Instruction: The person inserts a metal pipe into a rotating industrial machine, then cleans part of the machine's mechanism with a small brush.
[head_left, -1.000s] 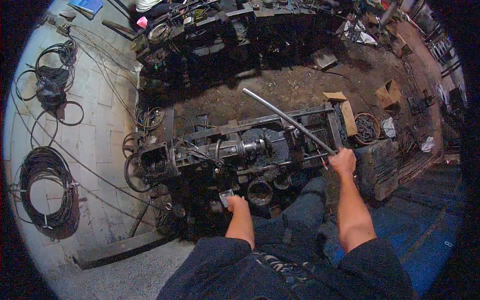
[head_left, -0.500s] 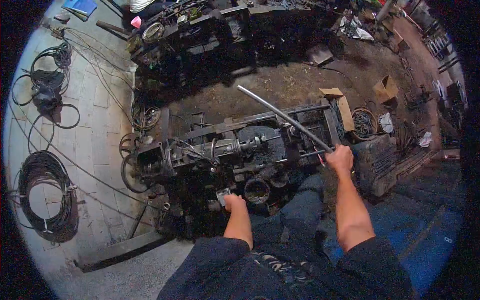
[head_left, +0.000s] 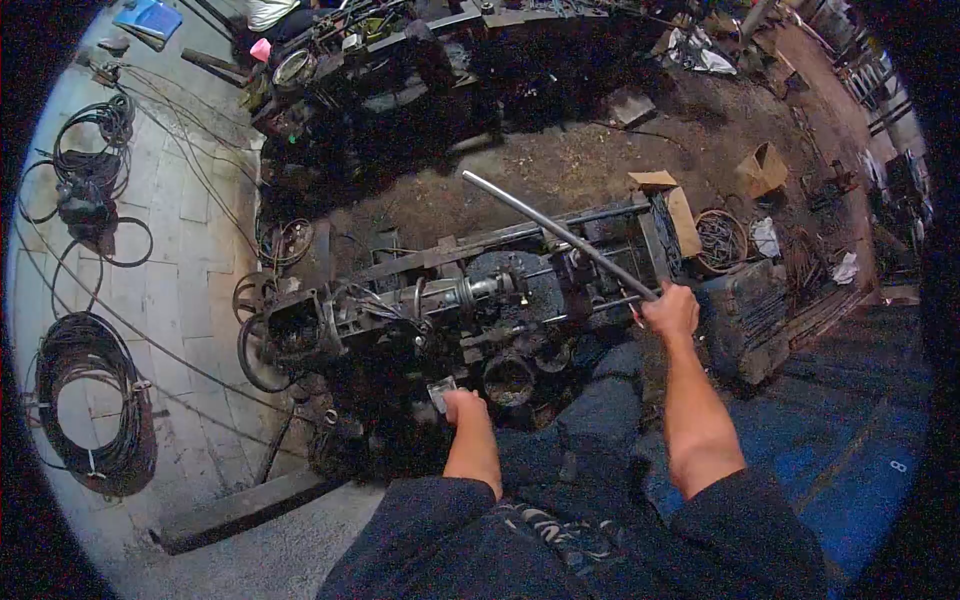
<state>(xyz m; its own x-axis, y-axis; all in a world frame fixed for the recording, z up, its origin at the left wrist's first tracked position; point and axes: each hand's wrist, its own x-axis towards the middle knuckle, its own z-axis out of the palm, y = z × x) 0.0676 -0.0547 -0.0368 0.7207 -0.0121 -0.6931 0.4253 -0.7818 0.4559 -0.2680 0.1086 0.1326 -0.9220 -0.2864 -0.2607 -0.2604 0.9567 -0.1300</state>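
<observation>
My right hand [head_left: 671,310] is closed around the lower end of a long metal rod [head_left: 560,232]. The rod slants up and to the left over a greasy machine [head_left: 470,290] with shafts and guide bars, its bright far end beyond the frame. At the machine's near side, my left hand [head_left: 465,406] has its fingers curled at a small pale grey box-like piece [head_left: 440,393]; the fingertips are partly hidden. Right of that hand sits a round dark container [head_left: 510,382] of what look like metal shavings.
Coiled black cable [head_left: 88,400] lies on the pale floor at left, with loose cables running towards the machine. A cardboard box [head_left: 680,222] and a round basket of metal pieces [head_left: 720,240] stand at right. A cluttered workbench [head_left: 400,40] runs along the back.
The view has shifted slightly, so the surroundings sit a little differently in the frame. Both hands keep their holds, and the rod keeps almost the same slant.
</observation>
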